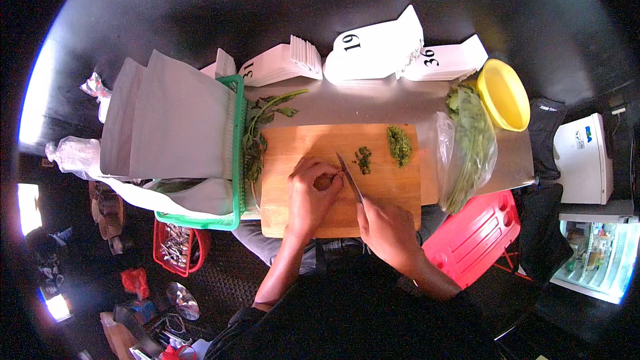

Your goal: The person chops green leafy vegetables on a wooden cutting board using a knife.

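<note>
My right hand [389, 232] grips the handle of a kitchen knife [351, 180]. Its blade points away from me over a wooden cutting board [285, 147]. Close against the blade's left side, my left hand [311, 195] is curled with thumb and fingertips together; whatever they may pinch is too small to make out. Just right of the knife tip lies a small scatter of chopped green herb [363, 160]. A larger heap of finely chopped herb [399, 147] sits near the board's far right corner. Leafy herb stalks [257, 130] lie along the board's left side.
Right of the board lies a clear plastic bag of leafy greens [470, 150], beside a yellow bowl [505, 95]. A green plastic basket [239, 160] with grey sheets [182, 120] stands left. White numbered plastic signs [375, 52] line the back. A red plastic stool [475, 240] is at lower right.
</note>
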The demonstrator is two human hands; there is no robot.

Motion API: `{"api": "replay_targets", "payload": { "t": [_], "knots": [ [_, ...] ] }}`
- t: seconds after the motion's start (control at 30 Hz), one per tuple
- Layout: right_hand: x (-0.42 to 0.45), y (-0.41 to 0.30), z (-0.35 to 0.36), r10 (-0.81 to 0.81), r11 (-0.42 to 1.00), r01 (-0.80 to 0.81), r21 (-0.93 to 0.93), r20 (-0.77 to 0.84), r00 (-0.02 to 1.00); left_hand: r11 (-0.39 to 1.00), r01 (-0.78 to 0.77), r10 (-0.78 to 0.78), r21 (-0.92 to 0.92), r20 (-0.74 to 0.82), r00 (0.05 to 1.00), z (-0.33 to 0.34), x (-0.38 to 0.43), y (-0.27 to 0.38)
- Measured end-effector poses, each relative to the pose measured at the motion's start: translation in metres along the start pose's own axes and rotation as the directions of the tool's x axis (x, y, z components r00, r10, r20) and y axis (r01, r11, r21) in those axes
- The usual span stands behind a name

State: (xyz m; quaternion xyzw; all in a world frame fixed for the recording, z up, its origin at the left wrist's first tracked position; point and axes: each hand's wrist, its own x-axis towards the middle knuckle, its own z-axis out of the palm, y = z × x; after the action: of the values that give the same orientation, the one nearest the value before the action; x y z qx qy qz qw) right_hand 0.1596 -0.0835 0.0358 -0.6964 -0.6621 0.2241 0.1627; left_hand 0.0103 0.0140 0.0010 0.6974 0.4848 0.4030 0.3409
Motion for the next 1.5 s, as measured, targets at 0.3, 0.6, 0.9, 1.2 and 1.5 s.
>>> {"api": "replay_targets", "payload": {
  "t": [0.3, 0.6, 0.9, 1.2, 1.5],
  "knots": [
    [0.023, -0.007, 0.009, -0.021, 0.998, 0.019, -0.056, -0.05, 0.999, 1.0, 0.007, -0.007, 0.03, 0.014, 1.0, 0.0, 0.0, -0.001],
    [0.003, -0.001, 0.01, -0.01, 0.996, 0.01, -0.085, 0.007, 1.0, 0.999, -0.021, 0.022, 0.049, -0.011, 1.0, 0.002, 0.0, 0.001],
    [-0.002, 0.009, -0.004, 0.069, 0.993, -0.073, -0.088, -0.049, 0.996, 0.998, -0.036, 0.036, 0.061, -0.003, 0.999, 0.002, -0.001, 0.0],
    [-0.003, 0.003, -0.001, 0.004, 0.999, -0.005, -0.034, -0.041, 0.999, 1.0, 0.017, -0.017, 0.009, -0.014, 1.0, 0.0, -0.001, 0.002],
    [-0.005, 0.0, -0.001, -0.013, 1.0, 0.012, -0.011, -0.053, 0.998, 0.999, 0.016, -0.016, 0.045, -0.004, 1.0, -0.002, -0.001, 0.002]
  ]
}}
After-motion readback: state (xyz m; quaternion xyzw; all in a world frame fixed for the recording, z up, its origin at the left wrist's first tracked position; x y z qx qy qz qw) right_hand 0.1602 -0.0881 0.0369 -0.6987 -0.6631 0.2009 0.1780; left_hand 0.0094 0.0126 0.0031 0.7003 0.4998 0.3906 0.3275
